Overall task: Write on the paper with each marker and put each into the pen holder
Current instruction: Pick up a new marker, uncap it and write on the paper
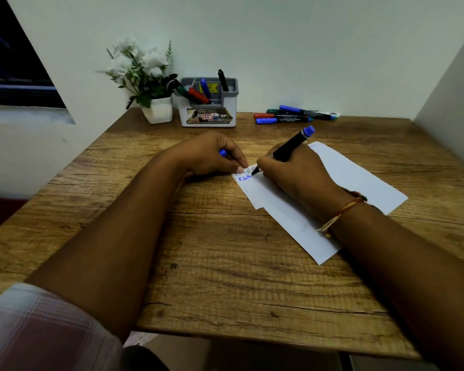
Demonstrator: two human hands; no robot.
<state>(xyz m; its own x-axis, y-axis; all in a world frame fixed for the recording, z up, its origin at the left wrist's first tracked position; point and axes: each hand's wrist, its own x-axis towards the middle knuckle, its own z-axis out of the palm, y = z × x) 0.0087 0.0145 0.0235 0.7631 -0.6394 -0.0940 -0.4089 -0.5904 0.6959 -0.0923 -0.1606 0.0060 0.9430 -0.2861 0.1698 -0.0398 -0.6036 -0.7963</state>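
The blue marker (292, 144) is nib-down on the paper (359, 178), in front and to the right of the pen holder (208, 115), its long axis tilting back past the holder's right side. The right grip (292, 175) is closed round its barrel. The left grip (214, 156), nearer the holder, pinches the blue cap (222, 152) and pins the paper corner. Counted: four stowed markers (198, 95) in the holder and four loose markers (292, 118) on the bench (225, 263) to the holder's right.

view: single, head-worn, wide-angle | aim: directed forward and down onto the surface (212, 263) | range: near, the surface filling most of the frame | centre: left hand (209, 153) and right hand (292, 175) caught near mid-frame | top: wall (279, 36) taken in behind
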